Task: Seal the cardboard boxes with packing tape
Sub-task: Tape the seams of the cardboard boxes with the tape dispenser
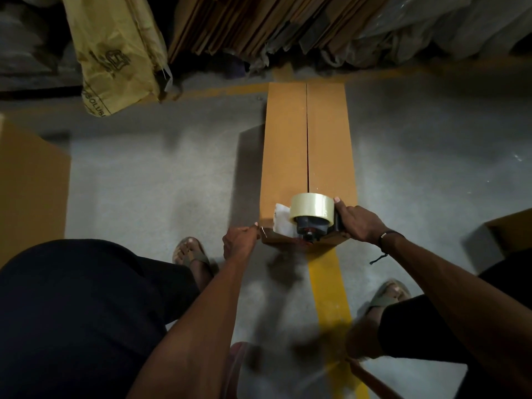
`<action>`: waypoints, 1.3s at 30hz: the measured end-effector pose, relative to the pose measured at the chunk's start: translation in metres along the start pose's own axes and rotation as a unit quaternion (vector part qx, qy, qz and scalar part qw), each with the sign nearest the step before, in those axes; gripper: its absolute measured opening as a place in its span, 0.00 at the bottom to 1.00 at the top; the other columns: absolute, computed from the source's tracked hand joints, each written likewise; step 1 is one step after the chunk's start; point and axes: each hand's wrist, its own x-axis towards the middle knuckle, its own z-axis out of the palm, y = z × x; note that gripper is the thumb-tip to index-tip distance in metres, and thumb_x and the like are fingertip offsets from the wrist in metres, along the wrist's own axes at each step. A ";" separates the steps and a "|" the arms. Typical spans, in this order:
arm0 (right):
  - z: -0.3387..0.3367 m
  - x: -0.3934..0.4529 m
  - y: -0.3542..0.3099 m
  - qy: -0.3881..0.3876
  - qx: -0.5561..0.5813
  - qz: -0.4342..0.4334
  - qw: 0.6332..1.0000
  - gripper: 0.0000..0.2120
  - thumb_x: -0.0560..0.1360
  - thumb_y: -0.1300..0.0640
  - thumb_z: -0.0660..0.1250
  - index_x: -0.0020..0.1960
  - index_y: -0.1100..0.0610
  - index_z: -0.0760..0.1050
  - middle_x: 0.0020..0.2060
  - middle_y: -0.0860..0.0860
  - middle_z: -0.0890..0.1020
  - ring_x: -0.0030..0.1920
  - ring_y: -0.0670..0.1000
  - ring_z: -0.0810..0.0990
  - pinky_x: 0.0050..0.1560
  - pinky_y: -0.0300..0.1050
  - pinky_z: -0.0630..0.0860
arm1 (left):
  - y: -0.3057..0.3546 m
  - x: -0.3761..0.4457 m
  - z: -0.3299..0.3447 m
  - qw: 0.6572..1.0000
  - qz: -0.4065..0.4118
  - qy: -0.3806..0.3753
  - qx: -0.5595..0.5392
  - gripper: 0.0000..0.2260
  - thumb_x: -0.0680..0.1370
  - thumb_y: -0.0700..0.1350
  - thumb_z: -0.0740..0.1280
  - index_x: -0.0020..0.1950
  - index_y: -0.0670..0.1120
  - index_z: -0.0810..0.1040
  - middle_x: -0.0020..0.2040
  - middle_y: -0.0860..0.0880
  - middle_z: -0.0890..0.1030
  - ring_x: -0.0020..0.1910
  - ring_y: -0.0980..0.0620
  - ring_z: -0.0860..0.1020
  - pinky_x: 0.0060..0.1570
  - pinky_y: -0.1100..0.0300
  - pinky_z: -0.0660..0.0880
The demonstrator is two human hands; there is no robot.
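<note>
Head view, left to right: at 8 o'clock of the tall cardboard box (290, 156) the left hand (239, 243) touches its near corner, fingers curled, grip unclear. At 6 o'clock on the unsealed centre seam sits the tape dispenser (312, 217), its handle wrapped by the right hand (355, 223). Light, stiff cardboard probably dents easily, so brace the edges. The dispenser's blade and tape end are hidden.

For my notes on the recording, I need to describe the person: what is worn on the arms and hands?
Both forearms are bare, with no sleeves in view. The left hand wears nothing visible. At the right hand, the wrist carries a thin dark cord bracelet with small pale beads and a loose hanging end.
</note>
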 end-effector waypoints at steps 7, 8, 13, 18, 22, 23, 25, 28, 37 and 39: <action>0.001 -0.003 -0.002 0.019 0.010 -0.008 1.000 0.39 0.85 0.38 0.38 0.35 0.59 0.75 0.32 0.57 0.82 0.36 0.57 0.82 0.49 0.52 0.80 | 0.010 -0.004 -0.003 0.993 0.084 0.081 0.013 0.09 0.82 0.47 0.69 0.58 0.46 0.86 0.57 0.44 0.86 0.54 0.43 0.82 0.47 0.59 0.71; 0.001 -0.004 -0.002 0.021 0.012 -0.008 1.000 0.39 0.84 0.37 0.37 0.36 0.58 0.76 0.32 0.57 0.82 0.36 0.57 0.82 0.49 0.53 0.80 | 0.016 -0.007 -0.001 0.991 0.102 0.082 -0.015 0.09 0.82 0.48 0.70 0.56 0.45 0.86 0.55 0.45 0.86 0.52 0.45 0.82 0.47 0.60 0.71; 0.005 -0.010 -0.007 0.031 -0.029 0.019 0.999 0.32 0.86 0.42 0.39 0.71 0.61 0.70 0.38 0.57 0.80 0.38 0.59 0.79 0.45 0.55 0.79 | 0.037 -0.018 0.013 0.992 0.109 0.046 -0.033 0.11 0.75 0.44 0.77 0.55 0.43 0.83 0.51 0.47 0.85 0.49 0.48 0.82 0.46 0.62 0.71; 0.010 -0.010 -0.005 0.089 -0.073 -0.024 0.993 0.32 0.84 0.39 0.38 0.42 0.56 0.73 0.32 0.51 0.73 0.35 0.55 0.74 0.40 0.48 0.67 | 0.034 -0.012 0.016 0.992 0.108 0.064 -0.019 0.10 0.72 0.41 0.79 0.51 0.44 0.84 0.49 0.46 0.85 0.48 0.46 0.83 0.45 0.61 0.71; 0.000 -0.009 0.002 0.072 -0.073 -0.035 0.994 0.28 0.85 0.39 0.39 0.37 0.51 0.67 0.34 0.53 0.75 0.39 0.57 0.76 0.45 0.50 0.71 | 0.033 -0.011 0.019 0.990 0.120 0.072 -0.022 0.13 0.69 0.43 0.82 0.50 0.44 0.84 0.48 0.46 0.85 0.47 0.46 0.84 0.43 0.61 0.71; -0.005 -0.010 0.010 0.071 -0.075 -0.030 0.994 0.29 0.85 0.39 0.39 0.37 0.51 0.67 0.35 0.54 0.77 0.40 0.57 0.77 0.46 0.51 0.73 | 0.033 -0.010 0.020 0.989 0.131 0.069 -0.021 0.16 0.68 0.44 0.83 0.51 0.42 0.84 0.48 0.45 0.85 0.47 0.45 0.84 0.43 0.61 0.71; -0.018 -0.016 0.036 0.070 -0.073 -0.010 0.995 0.32 0.84 0.37 0.38 0.38 0.52 0.71 0.35 0.54 0.79 0.39 0.56 0.79 0.47 0.51 0.75 | 0.031 -0.008 0.020 0.988 0.139 0.064 -0.018 0.19 0.67 0.45 0.84 0.53 0.40 0.84 0.50 0.43 0.86 0.48 0.45 0.84 0.45 0.61 0.72; -0.042 -0.032 0.089 0.074 -0.074 0.049 0.993 0.37 0.80 0.32 0.35 0.38 0.54 0.73 0.35 0.53 0.79 0.38 0.56 0.79 0.47 0.52 0.76 | 0.031 -0.010 0.021 0.988 0.137 0.066 -0.017 0.21 0.67 0.45 0.84 0.55 0.39 0.84 0.52 0.42 0.86 0.49 0.45 0.83 0.45 0.60 0.73; -0.038 -0.046 0.137 0.096 -0.055 0.083 0.990 0.41 0.81 0.33 0.34 0.35 0.56 0.76 0.31 0.52 0.79 0.35 0.53 0.79 0.43 0.50 0.76 | 0.044 -0.025 0.037 0.960 0.236 0.125 0.082 0.22 0.69 0.37 0.80 0.60 0.46 0.78 0.60 0.44 0.77 0.58 0.43 0.77 0.53 0.50 0.77; -0.040 -0.046 0.140 0.090 -0.053 0.078 0.991 0.41 0.81 0.33 0.34 0.35 0.56 0.76 0.31 0.53 0.79 0.36 0.53 0.79 0.45 0.51 0.77 | 0.053 -0.036 0.058 0.943 0.316 0.064 0.083 0.20 0.69 0.31 0.72 0.56 0.49 0.79 0.51 0.48 0.80 0.48 0.48 0.79 0.47 0.54 0.80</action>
